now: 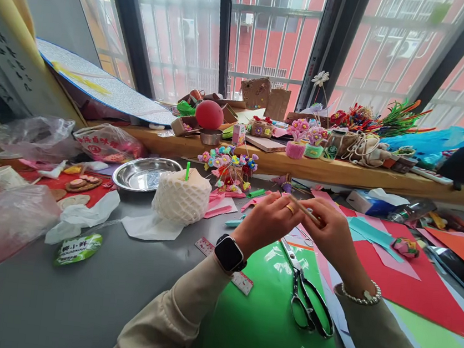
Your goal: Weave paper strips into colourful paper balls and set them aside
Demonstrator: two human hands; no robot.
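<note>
My left hand [267,223] and my right hand [331,233] meet above a green mat [265,323], fingers curled and pinched together. A thin tan stick [313,217] runs between them; my right hand grips its near end, and the far end goes in among the fingers of my left hand. Whether anything small is pinched along with it is hidden by the fingers. Below the hands lie large scissors [301,285] with black handles, blades pointing away. A printed ruler-like strip [241,282] lies partly under my left wrist.
Beside my left arm are a white-wrapped coconut [182,196] with a green straw, a steel dish [143,174] and a green label [78,250]. Coloured paper sheets [424,285] spread to the right. Behind, a wooden ledge [168,147] holds a red ball [209,114] and pipe-cleaner flowers [298,130].
</note>
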